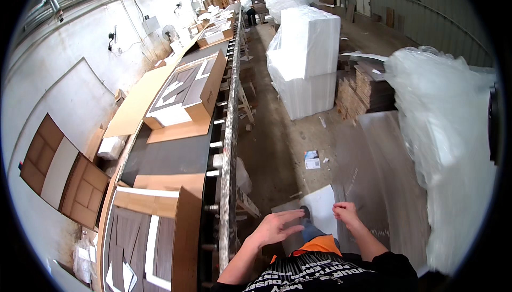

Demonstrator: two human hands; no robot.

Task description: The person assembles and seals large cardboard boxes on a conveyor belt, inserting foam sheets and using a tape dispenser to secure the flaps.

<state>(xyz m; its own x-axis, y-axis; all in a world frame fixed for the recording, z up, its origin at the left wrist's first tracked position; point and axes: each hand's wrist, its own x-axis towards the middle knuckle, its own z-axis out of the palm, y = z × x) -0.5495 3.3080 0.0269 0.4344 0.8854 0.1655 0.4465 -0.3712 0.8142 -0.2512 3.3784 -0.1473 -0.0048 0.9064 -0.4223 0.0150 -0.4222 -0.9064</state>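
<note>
My left hand [277, 227] is held out in the air with its fingers stretched and spread, and nothing shows in it. Its nearest neighbour is the conveyor's metal side rail [229, 185], from which it is apart. My right hand [346, 214] is closed, the fingers curled together over the left edge of a large dark brown sheet [381, 169]. Whether it grips anything is too small to make out. Below and between the hands, a white panel [322, 209] lies low by my shoe.
Open cartons of grey-brown boards and white foam, one near [182, 238] and one farther [213, 81], stand on the dark conveyor belt [165, 153]. Wrapped white blocks [304, 62], stacked brown boards [376, 86] and clear plastic film [437, 132] line the right. A printed leaflet [312, 159] lies on the floor.
</note>
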